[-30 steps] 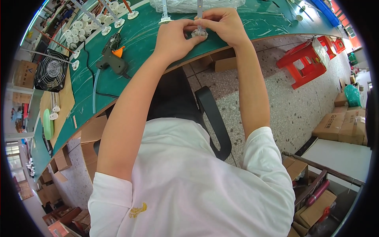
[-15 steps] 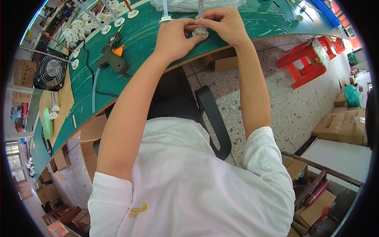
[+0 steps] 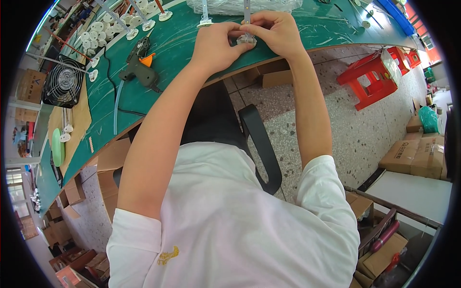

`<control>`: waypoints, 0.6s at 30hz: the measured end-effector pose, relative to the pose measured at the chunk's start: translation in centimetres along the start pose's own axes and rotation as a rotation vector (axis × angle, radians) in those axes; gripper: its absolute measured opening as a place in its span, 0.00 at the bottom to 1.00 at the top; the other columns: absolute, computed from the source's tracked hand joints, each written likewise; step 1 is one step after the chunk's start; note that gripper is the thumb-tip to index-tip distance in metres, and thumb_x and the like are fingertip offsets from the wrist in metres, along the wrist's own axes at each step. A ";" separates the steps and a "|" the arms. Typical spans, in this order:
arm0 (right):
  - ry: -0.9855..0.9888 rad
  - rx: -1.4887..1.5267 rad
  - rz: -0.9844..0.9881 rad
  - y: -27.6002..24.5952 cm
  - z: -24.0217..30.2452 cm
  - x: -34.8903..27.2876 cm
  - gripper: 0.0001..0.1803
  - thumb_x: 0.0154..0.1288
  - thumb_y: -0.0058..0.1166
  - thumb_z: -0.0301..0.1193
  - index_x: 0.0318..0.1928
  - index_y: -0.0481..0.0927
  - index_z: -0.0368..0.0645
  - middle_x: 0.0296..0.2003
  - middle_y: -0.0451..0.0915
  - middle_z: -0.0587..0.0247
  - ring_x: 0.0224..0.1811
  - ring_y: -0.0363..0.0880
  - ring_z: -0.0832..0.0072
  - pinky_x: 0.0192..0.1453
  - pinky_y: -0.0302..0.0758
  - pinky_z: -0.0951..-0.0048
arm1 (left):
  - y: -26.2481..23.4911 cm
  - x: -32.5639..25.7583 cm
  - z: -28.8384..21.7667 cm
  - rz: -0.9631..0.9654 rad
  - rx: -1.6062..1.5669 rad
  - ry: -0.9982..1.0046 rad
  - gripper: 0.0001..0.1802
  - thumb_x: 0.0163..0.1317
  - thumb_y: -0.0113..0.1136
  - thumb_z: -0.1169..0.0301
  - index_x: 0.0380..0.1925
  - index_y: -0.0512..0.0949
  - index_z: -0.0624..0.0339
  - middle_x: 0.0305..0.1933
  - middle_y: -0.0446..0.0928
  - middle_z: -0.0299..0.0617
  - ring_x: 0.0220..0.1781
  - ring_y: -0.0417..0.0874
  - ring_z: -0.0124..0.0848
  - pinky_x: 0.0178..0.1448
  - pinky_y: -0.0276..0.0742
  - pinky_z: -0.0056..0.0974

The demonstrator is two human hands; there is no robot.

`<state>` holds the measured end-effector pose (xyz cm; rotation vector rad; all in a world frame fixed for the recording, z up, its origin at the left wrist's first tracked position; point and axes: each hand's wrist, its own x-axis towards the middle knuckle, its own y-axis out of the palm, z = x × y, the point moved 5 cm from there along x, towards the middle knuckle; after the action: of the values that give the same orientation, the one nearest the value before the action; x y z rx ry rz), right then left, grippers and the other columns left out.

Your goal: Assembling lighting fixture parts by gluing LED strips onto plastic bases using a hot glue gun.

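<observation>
Nothing has shifted over the last second: both hands stay put at the near edge of the green table (image 3: 307, 33), so the fitting seems ongoing. The left hand (image 3: 216, 45) and right hand (image 3: 276, 33) pinch a small clear base (image 3: 246, 40) between their fingertips, its thin stem (image 3: 247, 9) rising beyond them.

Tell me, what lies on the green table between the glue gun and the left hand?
In the head view, only bare green table lies between the glue gun and the left hand.
</observation>
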<state>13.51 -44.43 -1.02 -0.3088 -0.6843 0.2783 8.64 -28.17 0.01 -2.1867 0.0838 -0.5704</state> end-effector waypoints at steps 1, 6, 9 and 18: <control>0.009 0.032 0.003 0.0 -0.1 0.0 0.08 0.62 0.70 0.28 0.40 0.89 0.38 0.30 0.88 0.67 0.33 0.83 0.85 0.39 0.77 0.82 | 0.0 0.1 -0.1 0.008 0.013 -0.003 0.28 0.55 0.77 0.55 0.53 0.85 0.57 0.46 0.88 0.45 0.47 0.90 0.36 0.52 0.83 0.38; 0.013 -0.023 0.013 0.0 -0.3 0.1 0.08 0.62 0.70 0.29 0.39 0.89 0.37 0.30 0.87 0.68 0.33 0.82 0.86 0.39 0.77 0.82 | 0.2 0.1 0.3 0.015 0.009 -0.003 0.29 0.54 0.77 0.54 0.53 0.85 0.57 0.46 0.88 0.44 0.47 0.90 0.36 0.52 0.84 0.39; -0.012 -0.038 0.011 0.0 -0.2 0.0 0.08 0.62 0.71 0.29 0.38 0.88 0.37 0.30 0.87 0.69 0.32 0.82 0.86 0.38 0.77 0.82 | -0.1 0.1 0.1 -0.075 -0.003 0.073 0.27 0.51 0.76 0.52 0.46 0.87 0.58 0.42 0.89 0.45 0.38 0.90 0.38 0.47 0.83 0.40; -0.032 -0.090 0.029 -0.1 0.5 -0.3 0.08 0.63 0.70 0.28 0.40 0.89 0.37 0.30 0.87 0.68 0.33 0.82 0.86 0.39 0.77 0.81 | 0.1 0.3 0.3 -0.077 0.016 0.090 0.26 0.51 0.75 0.49 0.45 0.88 0.55 0.39 0.89 0.44 0.36 0.89 0.39 0.46 0.83 0.40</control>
<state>13.03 -44.48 -0.82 -0.4012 -0.7254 0.2807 9.01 -28.08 -0.08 -2.1559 0.0425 -0.7108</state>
